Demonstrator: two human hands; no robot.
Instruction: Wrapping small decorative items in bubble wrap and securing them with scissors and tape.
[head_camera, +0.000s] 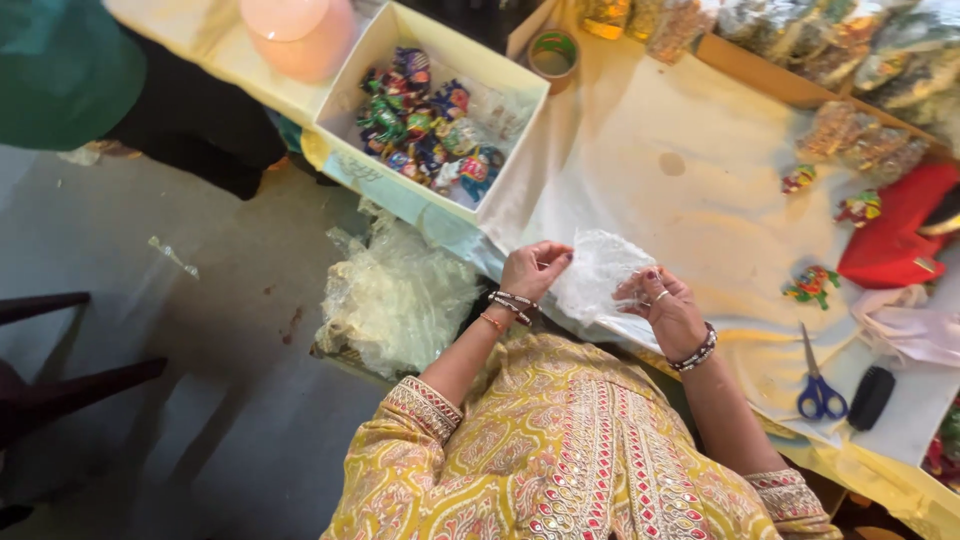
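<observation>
Two hands: both hold one clear plastic bag (598, 275) at the centre of the frame, above the near edge of the bench (690, 200).
Left hand (532, 268): fingers pinched narrow on the bag's left edge.
Right hand (668, 305): fingers closed on the bag's right lower corner.
Bag axis: crumpled, its long axis running roughly from upper left to lower right; which end is the mouth cannot be told.
Box (350, 150): upper centre, pale card, filled with bright wrapped trinkets (420, 125).
Heap of clear bags (395, 295): left of the left hand, on the floor side.
Scissors (818, 385): blue-handled, lower right, beside a black object (872, 397).
Tape roll (553, 55): top centre.
Red cloth (890, 245): right edge.
</observation>
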